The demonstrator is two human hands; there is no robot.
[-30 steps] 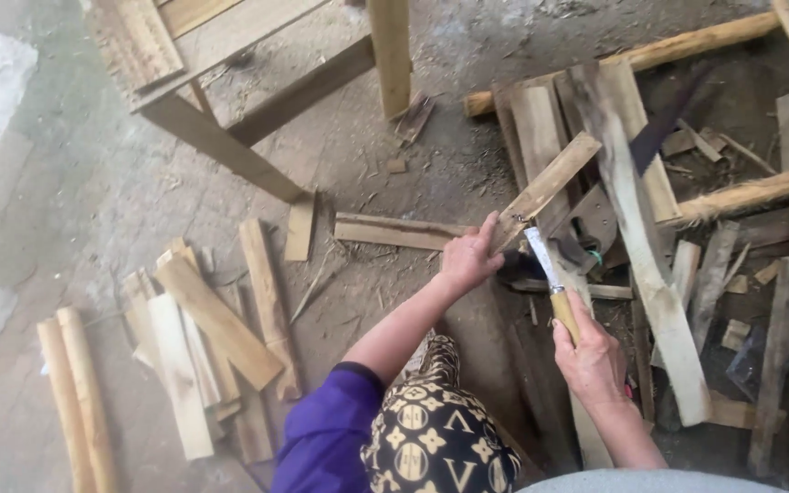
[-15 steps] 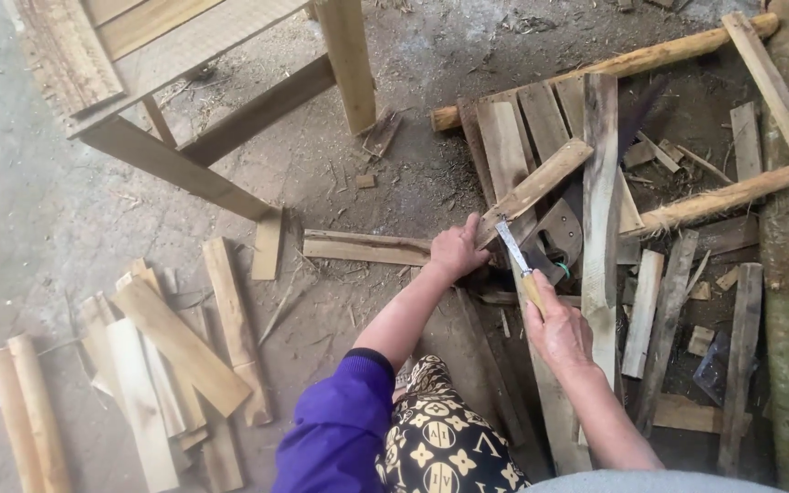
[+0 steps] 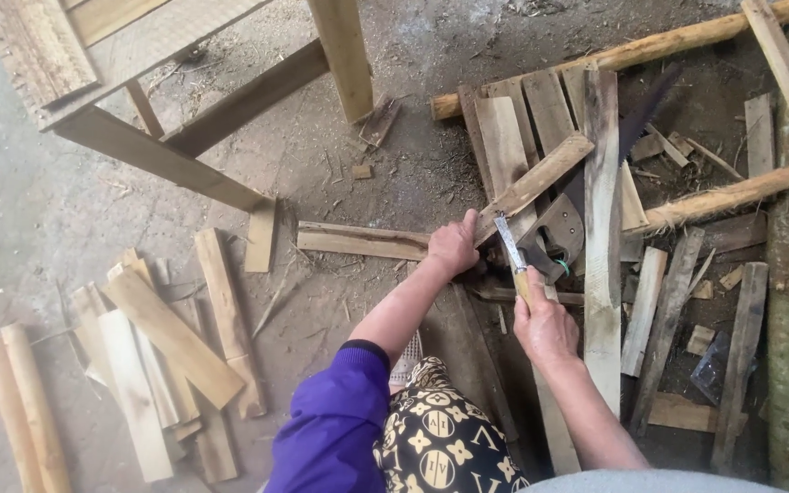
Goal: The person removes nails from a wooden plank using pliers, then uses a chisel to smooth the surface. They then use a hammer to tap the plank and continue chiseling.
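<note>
Right hand (image 3: 545, 327) has its grip wrapped tight on the handle of a cleaver-like knife (image 3: 510, 245), blade pointing to twelve o'clock. Left hand (image 3: 454, 245), at nine o'clock from the blade, is clamped on the low end of a slanted wood strip (image 3: 533, 185), likely steadying it for the edge. The strip runs off toward two o'clock over the plank pile (image 3: 601, 210); cut slats (image 3: 171, 333) lie at eight o'clock.

My right hand (image 3: 545, 329) grips the handle of a knife (image 3: 510, 246), its blade pointing to eleven o'clock. My left hand (image 3: 454, 245) holds the low end of a wood slat (image 3: 533, 184) that slants toward two o'clock. Split boards (image 3: 152, 356) lie at eight o'clock.
</note>
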